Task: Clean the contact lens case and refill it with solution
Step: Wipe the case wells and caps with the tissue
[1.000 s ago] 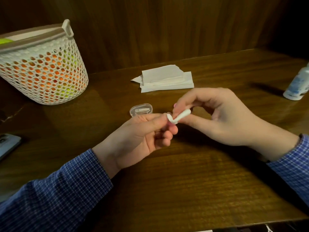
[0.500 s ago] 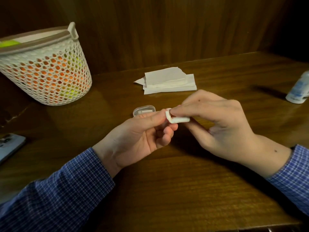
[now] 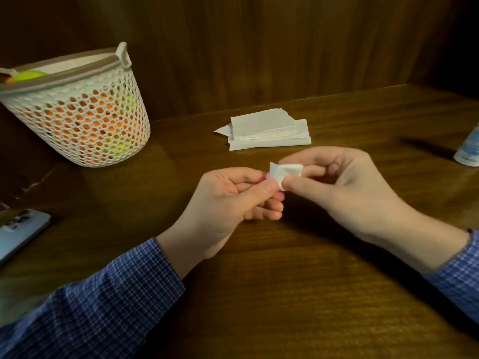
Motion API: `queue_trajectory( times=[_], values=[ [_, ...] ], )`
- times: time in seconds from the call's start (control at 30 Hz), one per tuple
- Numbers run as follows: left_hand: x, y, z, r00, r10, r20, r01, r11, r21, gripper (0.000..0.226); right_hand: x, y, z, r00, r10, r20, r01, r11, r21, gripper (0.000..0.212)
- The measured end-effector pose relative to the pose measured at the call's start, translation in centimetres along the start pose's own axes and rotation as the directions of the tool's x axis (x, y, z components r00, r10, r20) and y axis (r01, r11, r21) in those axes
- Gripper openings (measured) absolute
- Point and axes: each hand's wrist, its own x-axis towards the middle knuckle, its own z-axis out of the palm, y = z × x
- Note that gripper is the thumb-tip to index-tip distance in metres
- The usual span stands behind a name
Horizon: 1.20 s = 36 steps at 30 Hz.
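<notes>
Lens case parts are tiny, and only a small pink bit (image 3: pixel 267 175) shows, pinched in the fingertips of the left hand (image 3: pixel 228 203) above the middle of the table (image 3: pixel 285 294); I cannot tell which part of the case it is. Going from the left, a phone (image 3: pixel 20 229) lies at the near left edge, and a white basket (image 3: pixel 77 120) with holes, holding orange and yellow things, stands far left. In the middle, far back, sits a stack of white tissues (image 3: pixel 269 130). Just near of it the two hands meet. The right hand (image 3: pixel 344 193) pinches a small folded tissue piece (image 3: pixel 286 172) between thumb and finger, and the tissue touches the pink bit. At the far right edge stands a bottle (image 3: pixel 469 154) of solution, well apart from the hands. The step now looks like wiping. To do it well, the left hand should hold the bit tight and steady. The right hand should push a clean fold of tissue into the corners and turn it gently, so no wet spots or fluff stay behind.
</notes>
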Motion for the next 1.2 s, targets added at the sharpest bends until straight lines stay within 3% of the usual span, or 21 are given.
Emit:
queue_trajectory(
  times=[0.07,0.17,0.23,0.33,0.4,0.47,0.57,0.63,0.77,1.0,1.07,1.2],
  values=[
    [0.0,0.1,-0.1,0.993,-0.104,0.057,0.113,0.979,-0.171,0.035,-0.4,0.0,0.4,0.965,-0.26,-0.04,0.226,0.898,-0.378,0.023],
    [0.0,0.0,-0.3,0.991,-0.109,0.078,0.124,0.966,-0.228,0.035,-0.3,0.0,0.5,0.911,-0.409,0.05,0.37,0.758,-0.537,0.024],
    [-0.1,0.0,-0.4,0.997,-0.06,0.057,0.07,0.98,-0.184,0.037,-0.2,-0.2,0.5,0.906,-0.414,0.087,0.385,0.723,-0.574,0.024],
    [-0.3,-0.1,-0.5,1.0,0.013,0.019,-0.012,0.996,-0.085,0.035,0.1,-0.7,0.0,0.979,-0.195,0.054,0.199,0.879,-0.434,0.021],
    [-0.3,-0.1,-0.3,0.999,0.031,0.037,-0.028,0.998,-0.056,0.038,0.4,-0.9,-0.6,0.993,0.05,0.111,-0.044,0.997,-0.057,0.022],
    [-0.2,0.1,0.0,0.997,0.04,0.07,-0.035,0.997,-0.074,0.038,1.0,-0.8,-0.9,0.953,0.248,0.176,-0.296,0.891,0.345,0.031],
    [-0.2,0.4,0.1,0.994,0.06,0.086,-0.051,0.993,-0.105,0.034,2.0,-0.6,-1.3,0.892,0.435,0.121,-0.412,0.677,0.61,0.041],
    [-0.2,0.6,-0.5,0.995,0.076,0.069,-0.07,0.994,-0.084,0.029,2.2,-0.3,-1.7,0.858,0.508,0.079,-0.435,0.635,0.638,0.035],
    [-0.5,1.1,-2.4,0.991,0.137,-0.011,-0.137,0.99,0.021,0.029,2.0,0.4,-1.9,0.826,0.558,0.081,-0.519,0.696,0.496,0.028],
    [-3.0,-0.2,-6.1,0.951,0.202,-0.233,-0.109,0.928,0.356,0.037,2.1,0.9,-1.5,0.795,0.605,0.028,-0.56,0.716,0.416,0.025],
    [-4.1,-0.8,-6.6,0.947,0.21,-0.241,-0.079,0.883,0.462,0.03,2.1,0.8,-1.5,0.789,0.613,0.025,-0.57,0.717,0.402,0.024],
    [-5.3,-1.8,-5.7,0.968,0.227,-0.103,-0.081,0.676,0.732,0.025,2.1,0.8,-1.4,0.787,0.617,0.017,-0.569,0.715,0.406,0.023]
  ],
)
